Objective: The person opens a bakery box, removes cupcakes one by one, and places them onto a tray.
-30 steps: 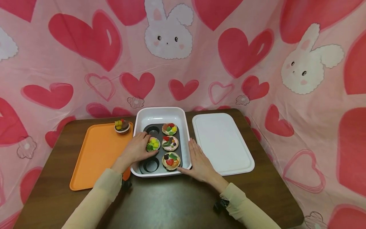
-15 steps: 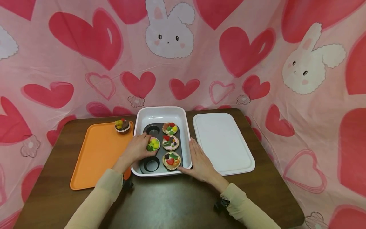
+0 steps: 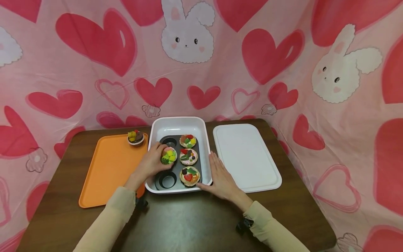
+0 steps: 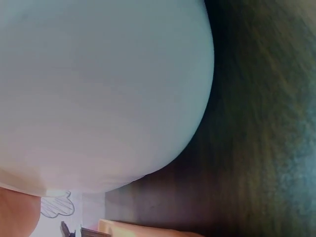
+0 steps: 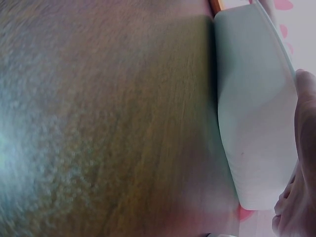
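Note:
My left hand (image 3: 154, 161) grips a small fruit tart (image 3: 169, 156) with yellow and green toppings. It is over the middle left cup of a dark muffin tin (image 3: 176, 171), inside a white rectangular tub (image 3: 177, 127). Part of the tart is hidden by my fingers. With fingers straight, my right hand (image 3: 223, 180) rests against the tub's right front corner. Three other tarts fill the tin's right column: back (image 3: 188, 141), middle (image 3: 189, 156) and front (image 3: 190, 176). The wrist views mostly show the tub's outer wall (image 4: 98, 89) and, at the edge, my right hand (image 5: 308, 143).
An orange tray (image 3: 110, 168) lies left of the tub, with a chocolate-coloured cupcake (image 3: 136, 138) at its far right corner. On the right lies a white board (image 3: 247, 157). All stand on a brown wooden table (image 3: 182, 220) before a pink heart-patterned cloth (image 3: 220, 63).
The tart in my left hand has risen slightly and tilted a little. My right hand has stayed at the tub's corner.

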The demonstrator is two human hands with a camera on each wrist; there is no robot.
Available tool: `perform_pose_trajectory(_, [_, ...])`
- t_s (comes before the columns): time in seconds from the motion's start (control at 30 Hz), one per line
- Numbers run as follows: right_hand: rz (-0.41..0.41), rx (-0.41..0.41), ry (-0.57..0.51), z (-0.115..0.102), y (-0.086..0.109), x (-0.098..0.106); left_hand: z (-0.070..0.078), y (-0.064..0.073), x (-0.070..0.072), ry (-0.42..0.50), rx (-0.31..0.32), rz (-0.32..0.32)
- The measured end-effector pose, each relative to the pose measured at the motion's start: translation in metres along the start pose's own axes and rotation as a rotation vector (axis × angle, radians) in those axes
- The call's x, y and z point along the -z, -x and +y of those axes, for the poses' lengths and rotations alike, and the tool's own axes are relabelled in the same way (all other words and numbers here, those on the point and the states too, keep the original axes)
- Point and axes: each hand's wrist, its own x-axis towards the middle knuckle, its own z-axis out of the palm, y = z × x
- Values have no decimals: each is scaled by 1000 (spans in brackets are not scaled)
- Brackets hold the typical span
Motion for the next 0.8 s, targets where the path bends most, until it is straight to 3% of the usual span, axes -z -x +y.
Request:
perform_pose_trajectory(0.3, [-8, -3, 19, 1, -1, -1, 0, 0, 2, 94, 29, 20])
perform_pose_trajectory(0.53, [-4, -3, 18, 0, 0, -1, 2, -2, 18, 271, 26, 50])
perform_pose_trajectory(0.8, [-17, -8, 10, 0, 0, -1, -2, -1, 33, 360, 97, 50])
